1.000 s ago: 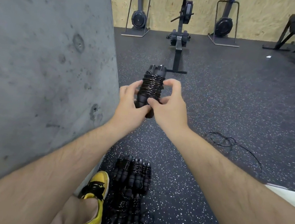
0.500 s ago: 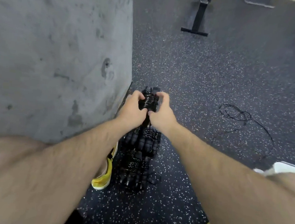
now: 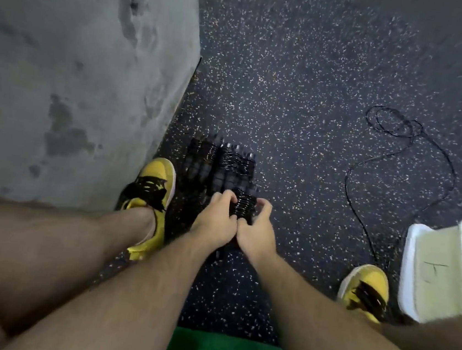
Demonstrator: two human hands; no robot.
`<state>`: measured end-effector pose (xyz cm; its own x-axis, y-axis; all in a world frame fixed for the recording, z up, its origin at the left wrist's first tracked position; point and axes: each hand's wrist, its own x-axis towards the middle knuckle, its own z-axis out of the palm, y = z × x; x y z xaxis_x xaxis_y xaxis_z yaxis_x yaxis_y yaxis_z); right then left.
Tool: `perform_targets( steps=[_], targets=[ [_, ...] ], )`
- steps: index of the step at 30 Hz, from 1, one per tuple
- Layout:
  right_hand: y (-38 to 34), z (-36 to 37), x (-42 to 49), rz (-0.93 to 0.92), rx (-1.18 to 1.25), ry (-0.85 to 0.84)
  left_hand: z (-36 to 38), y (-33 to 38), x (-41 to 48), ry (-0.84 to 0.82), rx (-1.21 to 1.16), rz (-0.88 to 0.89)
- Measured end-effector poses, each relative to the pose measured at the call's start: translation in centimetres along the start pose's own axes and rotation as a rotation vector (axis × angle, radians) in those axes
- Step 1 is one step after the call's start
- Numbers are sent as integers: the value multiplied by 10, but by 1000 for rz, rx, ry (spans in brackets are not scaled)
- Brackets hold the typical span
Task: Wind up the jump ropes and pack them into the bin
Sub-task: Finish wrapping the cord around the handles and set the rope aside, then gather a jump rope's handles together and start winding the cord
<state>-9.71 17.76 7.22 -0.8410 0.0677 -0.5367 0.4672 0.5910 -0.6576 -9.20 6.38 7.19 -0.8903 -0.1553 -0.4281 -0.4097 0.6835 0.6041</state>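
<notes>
While gripped, wound rope (image 3: 242, 208) lengthwise away.

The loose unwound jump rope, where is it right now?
In the head view the loose jump rope lies uncoiled on the speckled floor at upper right, beyond the white bin and the right shoe.

You can read one hand-drawn mark, like a "T", on the white bin (image 3: 441, 267); nothing else is legible.

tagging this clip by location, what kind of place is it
Probably a gym floor: dark speckled rubber flooring, a row of wound jump ropes beside a bare concrete wall, and one loose rope lying uncoiled.
</notes>
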Motion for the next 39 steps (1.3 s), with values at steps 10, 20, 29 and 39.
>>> perform_targets(
  steps=[10,20,29,39],
  targets=[
    [54,0,40,138,-65,-136,74,-11,19,-162,141,-40],
    [71,-47,56,-60,-167,-52,99,36,31,-60,326,134],
    [123,-180,78,-17,-209,230,174,157,52,-185,214,432],
    [254,-269,101,323,-543,139,307,239,66,-579,514,541]
  ],
)
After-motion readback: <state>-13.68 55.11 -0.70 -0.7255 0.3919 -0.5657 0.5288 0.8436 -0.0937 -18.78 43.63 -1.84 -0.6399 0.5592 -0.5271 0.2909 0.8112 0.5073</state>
